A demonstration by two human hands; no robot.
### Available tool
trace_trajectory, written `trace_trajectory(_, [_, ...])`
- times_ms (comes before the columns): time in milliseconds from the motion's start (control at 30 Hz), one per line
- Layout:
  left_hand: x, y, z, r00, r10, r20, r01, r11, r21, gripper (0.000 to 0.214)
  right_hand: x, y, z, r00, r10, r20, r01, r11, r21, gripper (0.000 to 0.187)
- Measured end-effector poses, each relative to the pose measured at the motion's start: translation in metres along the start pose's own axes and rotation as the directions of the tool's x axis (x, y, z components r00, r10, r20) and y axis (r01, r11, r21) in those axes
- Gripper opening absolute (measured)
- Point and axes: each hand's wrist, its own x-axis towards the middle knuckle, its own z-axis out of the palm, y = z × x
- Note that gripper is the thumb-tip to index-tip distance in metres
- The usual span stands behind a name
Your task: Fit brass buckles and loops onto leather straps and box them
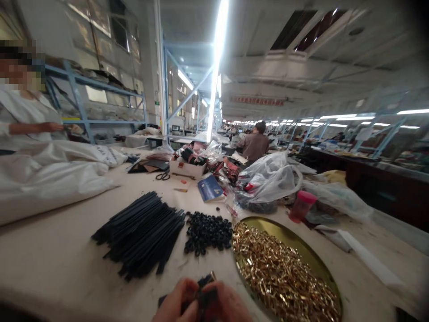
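My left hand [179,300] and my right hand [228,304] are close together at the bottom of the view, both with fingers closed. Between them they grip a dark strap [205,281], with a small gold-coloured edge at its top; blur hides the details. Beyond my left hand lies a stack of flat black straps [140,232], fanned out on the table. A pile of small black loops [208,230] sits just ahead of my hands. To the right of my right hand, a round gold tray [301,241] holds a heap of small gold metal buckles [278,268].
A blue booklet [210,188], black scissors [163,176] and a white box [187,169] lie farther back. A red-lidded jar [302,206] and clear plastic bags [268,179] stand behind the tray. White sacking [50,174] covers the left side, with a person [27,107] behind it.
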Motion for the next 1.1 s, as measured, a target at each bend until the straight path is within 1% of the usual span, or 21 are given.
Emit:
trace_trajectory(33, [-0.003, -0.002, 0.001, 1.000, 0.015, -0.013, -0.015, 1.000, 0.025, 0.023, -0.007, -0.002, 0.004, 1.000, -0.005, -0.025, 0.007, 0.996, 0.087, 0.053])
trace_trajectory(67, [-0.006, -0.003, 0.003, 0.999, 0.018, -0.034, -0.016, 0.998, 0.062, 0.024, -0.013, -0.005, 0.007, 0.999, 0.003, -0.047, 0.002, 0.993, 0.119, 0.045])
trace_trajectory(133, [-0.012, -0.005, 0.004, 0.998, 0.030, -0.052, -0.022, 0.988, 0.154, 0.023, -0.020, -0.009, 0.011, 0.998, 0.055, -0.040, -0.050, 0.991, 0.121, 0.027])
trace_trajectory(167, [-0.014, -0.005, 0.005, 0.998, 0.030, -0.054, -0.020, 0.984, 0.179, 0.023, -0.023, -0.010, 0.011, 0.996, 0.089, -0.022, -0.085, 0.988, 0.126, 0.024])
trace_trajectory(300, [-0.023, -0.002, 0.007, 0.995, 0.019, -0.099, 0.011, 0.956, 0.293, 0.023, -0.033, -0.005, 0.009, 0.957, 0.250, 0.147, -0.277, 0.939, 0.203, 0.027])
trace_trajectory(400, [-0.030, 0.000, 0.009, 0.996, 0.009, -0.094, 0.024, 0.936, 0.350, 0.022, -0.040, -0.002, 0.008, 0.945, 0.287, 0.160, -0.318, 0.921, 0.228, 0.027])
trace_trajectory(467, [-0.033, 0.001, 0.010, 0.998, 0.006, -0.057, 0.011, 0.956, 0.295, 0.021, -0.042, -0.002, 0.008, 0.954, 0.260, 0.146, -0.286, 0.938, 0.197, 0.029])
trace_trajectory(500, [-0.034, 0.001, 0.011, 0.999, 0.003, -0.035, 0.005, 0.972, 0.237, 0.021, -0.042, -0.002, 0.008, 0.966, 0.225, 0.125, -0.244, 0.956, 0.166, 0.029])
trace_trajectory(567, [-0.036, 0.000, 0.012, 1.000, -0.025, 0.005, 0.024, 0.996, 0.081, 0.023, -0.042, -0.002, 0.011, 0.993, 0.112, 0.034, -0.114, 0.992, 0.051, 0.028])
trace_trajectory(600, [-0.038, 0.000, 0.013, 0.999, -0.048, 0.022, 0.048, 0.999, -0.008, 0.025, -0.042, -0.003, 0.012, 0.999, 0.043, -0.026, -0.044, 0.999, -0.028, 0.028])
trace_trajectory(667, [-0.040, 0.001, 0.014, 0.994, -0.093, 0.058, 0.102, 0.981, -0.168, 0.028, -0.039, -0.003, 0.014, 0.988, -0.085, -0.129, 0.059, 0.979, -0.193, 0.029])
trace_trajectory(700, [-0.041, 0.002, 0.014, 0.991, -0.111, 0.074, 0.125, 0.965, -0.229, 0.027, -0.038, -0.002, 0.015, 0.976, -0.135, -0.170, 0.085, 0.958, -0.272, 0.030])
trace_trajectory(733, [-0.042, 0.003, 0.014, 0.988, -0.125, 0.086, 0.144, 0.951, -0.274, 0.026, -0.036, -0.001, 0.015, 0.963, -0.174, -0.206, 0.095, 0.935, -0.343, 0.030])
trace_trajectory(800, [-0.042, 0.003, 0.014, 0.985, -0.146, 0.096, 0.169, 0.930, -0.326, 0.024, -0.034, 0.002, 0.012, 0.940, -0.230, -0.253, 0.096, 0.888, -0.451, 0.023])
trace_trajectory(833, [-0.042, 0.002, 0.014, 0.983, -0.154, 0.099, 0.179, 0.923, -0.341, 0.024, -0.034, 0.003, 0.011, 0.934, -0.256, -0.249, 0.101, 0.858, -0.504, 0.019])
trace_trajectory(867, [-0.042, 0.001, 0.014, 0.981, -0.163, 0.102, 0.189, 0.917, -0.352, 0.023, -0.034, 0.004, 0.008, 0.936, -0.278, -0.215, 0.116, 0.821, -0.559, 0.017])
trace_trajectory(900, [-0.041, 0.000, 0.014, 0.979, -0.173, 0.109, 0.201, 0.911, -0.360, 0.023, -0.035, 0.004, 0.006, 0.945, -0.289, -0.154, 0.138, 0.779, -0.612, 0.016])
trace_trajectory(1000, [-0.039, -0.006, 0.015, 0.967, -0.210, 0.144, 0.249, 0.897, -0.364, 0.023, -0.039, 0.001, 0.001, 0.967, -0.249, 0.055, 0.205, 0.633, -0.746, 0.008])
trace_trajectory(1033, [-0.038, -0.008, 0.016, 0.962, -0.226, 0.156, 0.268, 0.895, -0.357, 0.022, -0.040, -0.001, -0.001, 0.968, -0.230, 0.099, 0.220, 0.595, -0.773, 0.008])
trace_trajectory(1100, [-0.037, -0.011, 0.016, 0.951, -0.252, 0.180, 0.301, 0.890, -0.343, 0.023, -0.043, -0.003, -0.003, 0.965, -0.215, 0.152, 0.246, 0.535, -0.808, 0.008])
